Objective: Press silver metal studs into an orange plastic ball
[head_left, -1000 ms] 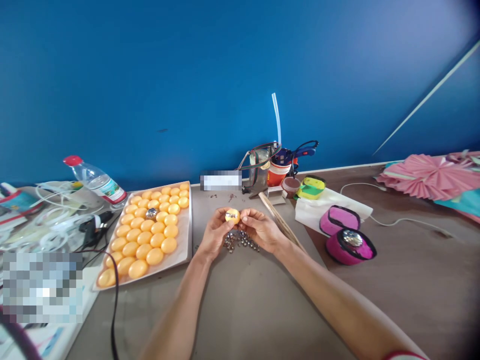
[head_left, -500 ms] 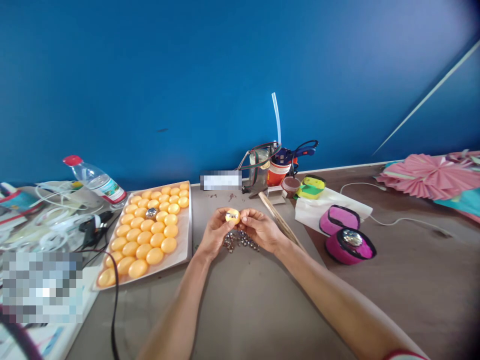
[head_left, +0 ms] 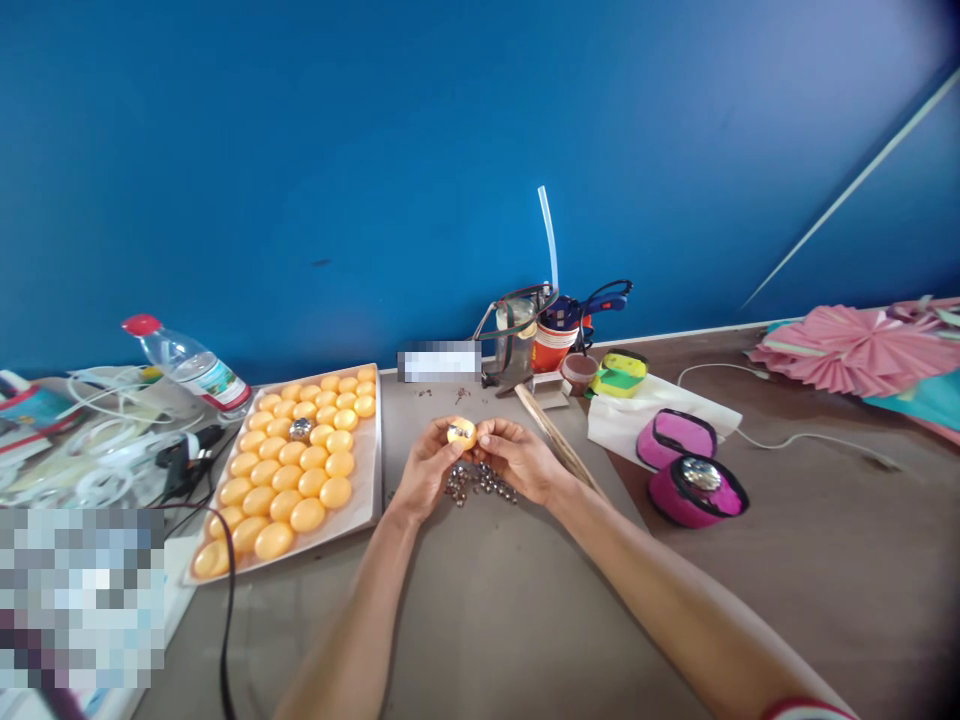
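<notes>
While left hand [head_left: 424, 466] pinches ball [head_left: 462, 441], right hand [head_left: 520, 460] grip unclear, beads [head_left: 493, 484] below, tray [head_left: 365, 460] leftward

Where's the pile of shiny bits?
The shiny bits lie near the middle of the head view, just below the left hand and right hand, with the ball tray to their left.

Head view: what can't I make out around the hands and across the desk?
All in the head view:
Yellow rounded piece: underside hidden by itself and the left hand.
Right hand: whether its fingertips pinch anything is too small to tell.
Silvery pieces: too small to count, partly covered by the hands.
Pale patch beyond the hands: blurred by pixelation.
Pink pleated decoration: cut off by the right edge.
</notes>
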